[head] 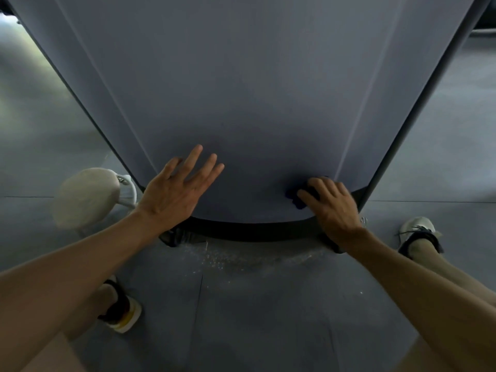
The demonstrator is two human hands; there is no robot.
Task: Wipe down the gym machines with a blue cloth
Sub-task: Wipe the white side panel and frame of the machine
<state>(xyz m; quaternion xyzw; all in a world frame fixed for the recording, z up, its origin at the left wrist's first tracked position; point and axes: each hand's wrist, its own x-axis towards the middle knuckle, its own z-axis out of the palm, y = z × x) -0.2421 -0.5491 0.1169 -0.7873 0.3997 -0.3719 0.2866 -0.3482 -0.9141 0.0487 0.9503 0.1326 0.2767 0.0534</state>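
A large grey panel of the gym machine [249, 98] fills the middle of the view and narrows down to a black base rim [252, 232] at the floor. My left hand [174, 189] lies flat on the lower left of the panel with fingers spread. My right hand [331, 205] presses a dark blue cloth [296, 197] against the lower right of the panel, fingers curled over it. Most of the cloth is hidden under that hand.
A pale rounded object with a white handle [88, 197] stands on the floor left of the machine. My feet in light shoes show at lower left [122, 312] and right [417, 232]. Pale dust specks [241, 260] lie on the grey floor before the base.
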